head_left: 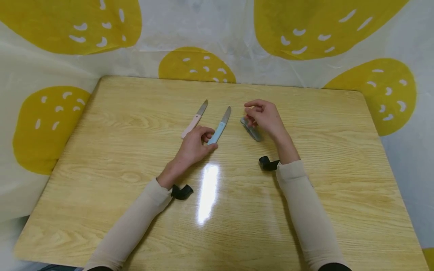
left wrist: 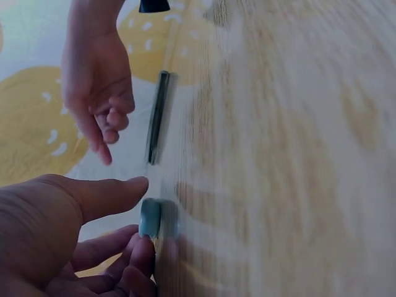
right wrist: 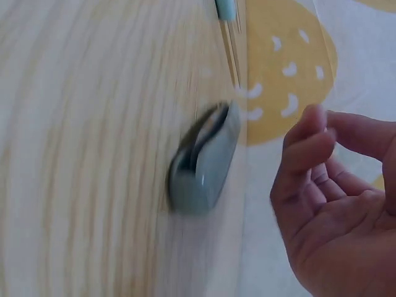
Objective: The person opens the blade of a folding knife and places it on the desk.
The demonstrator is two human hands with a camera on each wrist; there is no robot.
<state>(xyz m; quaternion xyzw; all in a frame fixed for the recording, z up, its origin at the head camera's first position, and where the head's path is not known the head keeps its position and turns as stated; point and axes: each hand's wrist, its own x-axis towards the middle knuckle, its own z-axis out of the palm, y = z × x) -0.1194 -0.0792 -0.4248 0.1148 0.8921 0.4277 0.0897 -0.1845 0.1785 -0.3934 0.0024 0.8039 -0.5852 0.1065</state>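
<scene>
A knife with a light blue handle (head_left: 218, 131) lies on the table, its blade out and pointing away. My left hand (head_left: 194, 145) is around the lower end of that handle; in the left wrist view the fingers touch the blue handle (left wrist: 150, 218), while the thumb stands apart from it. To its left lies a knife with a pale pink handle (head_left: 192, 125), blade also out. A folded grey-green knife (right wrist: 204, 164) lies on the right, a slot along its handle. Above it hovers my right hand (head_left: 266, 114), fingers loosely bent, with nothing in them.
The wood-grain table (head_left: 135, 218) carries a bright light reflection in front of the knives. Behind its back edge hangs a white sheet (head_left: 196, 22) with yellow patches. Black wrist mounts (head_left: 182, 192) stick out at both cuffs, low over the table.
</scene>
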